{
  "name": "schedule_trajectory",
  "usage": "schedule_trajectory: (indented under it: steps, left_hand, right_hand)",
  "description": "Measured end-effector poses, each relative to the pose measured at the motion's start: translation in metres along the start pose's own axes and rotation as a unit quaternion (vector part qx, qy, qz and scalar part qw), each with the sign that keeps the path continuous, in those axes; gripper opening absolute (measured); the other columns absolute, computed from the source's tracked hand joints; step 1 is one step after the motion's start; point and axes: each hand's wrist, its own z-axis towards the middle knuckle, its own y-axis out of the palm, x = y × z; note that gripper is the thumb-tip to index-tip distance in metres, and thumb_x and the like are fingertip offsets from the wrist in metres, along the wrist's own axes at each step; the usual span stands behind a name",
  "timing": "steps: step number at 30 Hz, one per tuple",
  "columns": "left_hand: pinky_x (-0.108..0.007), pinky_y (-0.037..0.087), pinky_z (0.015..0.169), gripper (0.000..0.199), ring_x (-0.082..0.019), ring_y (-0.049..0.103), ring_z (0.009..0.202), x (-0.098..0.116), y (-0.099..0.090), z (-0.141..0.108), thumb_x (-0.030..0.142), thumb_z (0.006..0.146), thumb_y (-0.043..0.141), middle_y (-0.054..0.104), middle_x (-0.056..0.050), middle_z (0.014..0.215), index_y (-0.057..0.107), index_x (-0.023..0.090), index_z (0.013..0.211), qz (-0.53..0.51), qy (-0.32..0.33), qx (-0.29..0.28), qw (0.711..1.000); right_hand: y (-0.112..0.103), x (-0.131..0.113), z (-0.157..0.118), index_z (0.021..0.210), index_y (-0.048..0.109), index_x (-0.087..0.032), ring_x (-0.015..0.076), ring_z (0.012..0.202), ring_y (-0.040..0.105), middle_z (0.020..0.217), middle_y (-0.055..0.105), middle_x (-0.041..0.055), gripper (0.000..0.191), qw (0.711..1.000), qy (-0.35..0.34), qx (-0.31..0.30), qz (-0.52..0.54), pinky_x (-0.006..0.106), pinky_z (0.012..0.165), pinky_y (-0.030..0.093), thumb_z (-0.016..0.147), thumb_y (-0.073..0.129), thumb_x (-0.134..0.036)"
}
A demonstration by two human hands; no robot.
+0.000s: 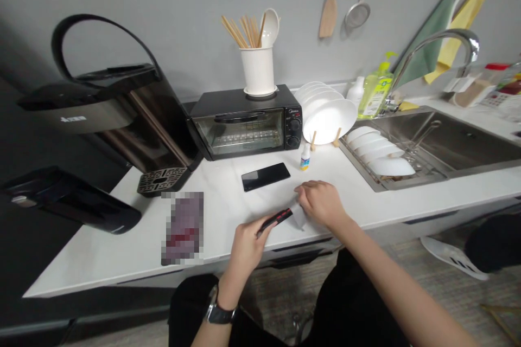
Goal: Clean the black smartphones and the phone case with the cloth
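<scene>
The black-and-red tool (275,222) is over the front part of the white tabletop (228,217), a flat grey piece (299,212) at its right end. The left hand (247,243) has its grip closed around the dark handle; the right hand (321,201) has curled fingers at the grey piece's upper edge — whether they pinch it or only touch it, I cannot tell. Behind lies a black phone (266,176), with a small white bottle (305,158) standing to its right. Farther back sit a toaster oven (244,130) and racked plates (329,119) — the sink (468,138) is right of them.
</scene>
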Motion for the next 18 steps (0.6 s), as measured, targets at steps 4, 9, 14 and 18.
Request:
schedule_trajectory:
  steps: [4,9,14,18]
  left_hand:
    - [-0.023,0.052,0.061,0.023,-0.016,0.068,0.061,-0.002,0.003,0.001,0.022,0.096,0.057,0.082,-0.004,0.086,0.079,0.019,0.102,0.027,0.003,0.022,0.999]
    - [-0.023,0.042,0.050,0.029,-0.015,0.058,0.048,-0.014,0.001,-0.004,0.005,0.080,0.050,0.067,-0.004,0.054,0.065,0.016,0.058,0.088,0.029,0.031,0.995]
    - [-0.024,0.052,0.061,0.025,-0.018,0.070,0.064,-0.006,-0.003,-0.002,0.013,0.091,0.054,0.078,-0.005,0.075,0.077,0.017,0.083,0.049,0.030,-0.005,0.998]
    - [-0.025,0.058,0.075,0.027,-0.019,0.076,0.081,0.000,-0.002,0.003,0.027,0.098,0.059,0.082,-0.004,0.106,0.076,0.023,0.119,-0.007,-0.001,-0.013,1.000]
  right_hand:
    - [0.005,-0.032,0.009,0.074,0.073,-0.016,0.0234,0.088,0.070,0.079,0.075,0.0103,0.037,1.000,0.002,0.024,-0.003,0.041,0.105,0.041,0.099,0.046,-0.018]
    - [0.010,-0.101,-0.009,0.105,0.072,-0.015,0.0222,0.084,0.067,0.091,0.076,0.0074,0.027,0.989,-0.129,-0.018,0.070,0.035,0.083,0.046,0.102,0.049,-0.029]
    - [-0.005,-0.039,-0.006,0.088,0.073,-0.017,0.0211,0.080,0.069,0.088,0.077,0.0076,0.037,0.996,-0.045,-0.073,0.012,0.033,0.077,0.043,0.106,0.043,-0.031]
    - [-0.011,-0.006,0.009,0.075,0.072,-0.015,0.0226,0.079,0.070,0.083,0.077,0.0122,0.042,0.995,0.056,-0.071,-0.041,0.035,0.084,0.043,0.103,0.042,-0.024]
